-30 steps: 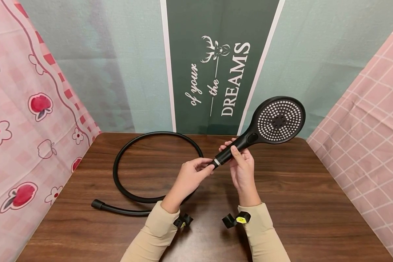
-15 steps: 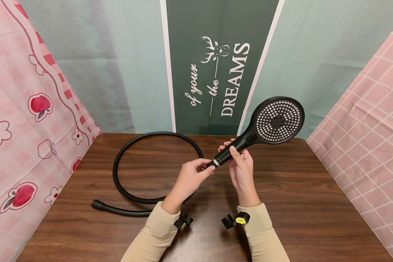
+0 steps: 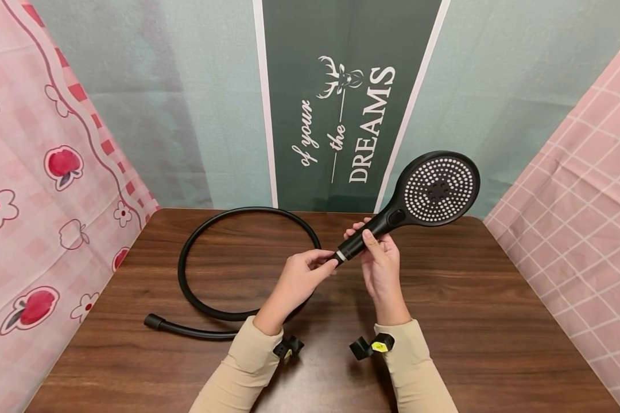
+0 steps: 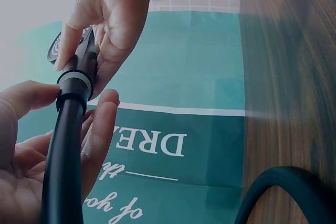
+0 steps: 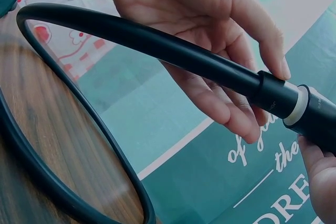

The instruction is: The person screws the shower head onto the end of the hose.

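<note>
Shower head [image 3: 438, 189] raised, handle held in the right hand [image 3: 382, 265], spray face beyond that hand's fingertips. Left hand [image 3: 302, 276] pinches the hose's end collar [image 5: 273, 94] at the handle's base; pale ring [image 5: 298, 106] visible between. Black hose [image 4: 64, 166] loops on the table [image 3: 470, 321] left of the left hand, free end [image 3: 152, 321] farther left.

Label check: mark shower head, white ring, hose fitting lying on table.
Shower head [image 3: 438, 191]: head view, nozzle face centre.
White ring [image 5: 299, 107]: right wrist view, middle of band.
Hose fitting [image 3: 154, 322]: head view, middle of its side.
</note>
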`<state>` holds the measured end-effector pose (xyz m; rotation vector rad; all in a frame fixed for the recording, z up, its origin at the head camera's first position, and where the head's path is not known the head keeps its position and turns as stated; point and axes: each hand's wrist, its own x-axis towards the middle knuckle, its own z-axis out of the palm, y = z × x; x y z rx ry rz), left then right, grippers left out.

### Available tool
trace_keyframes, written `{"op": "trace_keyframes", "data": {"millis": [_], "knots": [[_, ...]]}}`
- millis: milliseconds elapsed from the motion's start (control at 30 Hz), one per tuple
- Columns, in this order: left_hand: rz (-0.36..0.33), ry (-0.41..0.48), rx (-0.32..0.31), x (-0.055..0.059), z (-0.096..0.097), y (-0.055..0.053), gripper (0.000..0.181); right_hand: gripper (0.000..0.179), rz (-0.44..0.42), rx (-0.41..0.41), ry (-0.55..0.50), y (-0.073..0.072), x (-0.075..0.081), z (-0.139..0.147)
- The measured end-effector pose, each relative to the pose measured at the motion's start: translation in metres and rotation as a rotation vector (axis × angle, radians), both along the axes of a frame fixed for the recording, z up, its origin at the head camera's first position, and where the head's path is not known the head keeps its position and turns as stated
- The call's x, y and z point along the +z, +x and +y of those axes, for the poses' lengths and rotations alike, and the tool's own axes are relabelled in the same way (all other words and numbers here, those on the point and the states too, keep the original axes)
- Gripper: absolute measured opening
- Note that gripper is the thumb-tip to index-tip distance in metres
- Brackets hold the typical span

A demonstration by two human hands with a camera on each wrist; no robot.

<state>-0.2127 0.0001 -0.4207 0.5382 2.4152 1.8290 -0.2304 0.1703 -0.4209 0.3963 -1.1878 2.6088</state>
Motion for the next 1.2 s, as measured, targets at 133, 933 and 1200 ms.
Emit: {"op": "trace_keyframes", "data": {"millis": [133,933,1200], "knots": [[0.0,0.003,0.005,-0.0006,0.001,-0.0002,0.031,0.018,-0.007,-0.003,-0.001,0.0,0.0001,-0.0001],[0.026,0.004,0.022,0.0071,0.0021,0.0028,0.028,0.018,0.079,0.092,-0.073,-0.0013,0.0021,0.0055],[0.037,-0.008,0.042,0.0082,0.0021,0.0021,0.029,0.018,0.084,0.091,-0.069,-0.0006,0.003,0.0053]]}}
